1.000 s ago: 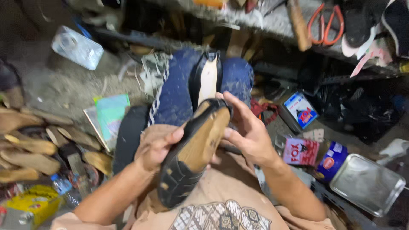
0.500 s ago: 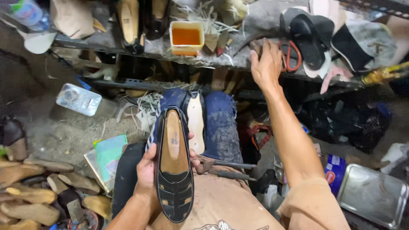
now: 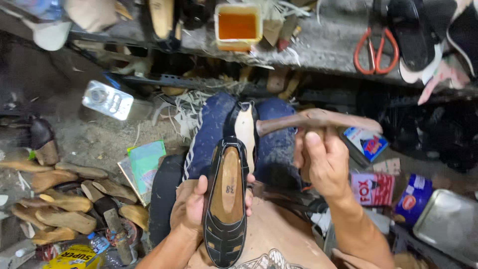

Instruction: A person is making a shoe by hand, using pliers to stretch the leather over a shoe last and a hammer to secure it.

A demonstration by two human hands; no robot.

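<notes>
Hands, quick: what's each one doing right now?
Left hand: closed around the black strappy sandal with tan insole, sole side down.
Right hand: closed on the brown rusty hammer, raised above the knees.

Dusty floor [image 3: 94, 139], cluttered, perhaps concrete shelf [image 3: 318, 45]

My left grip [image 3: 191, 209] covered the underside of the sandal [image 3: 226, 204], whose toe nearly met the bottom edge. My right grip [image 3: 321, 162] hid the hammer [image 3: 318, 121] handle's middle. The scissors [image 3: 376, 45] and black slippers [image 3: 423, 30] ran off the top edge.
</notes>
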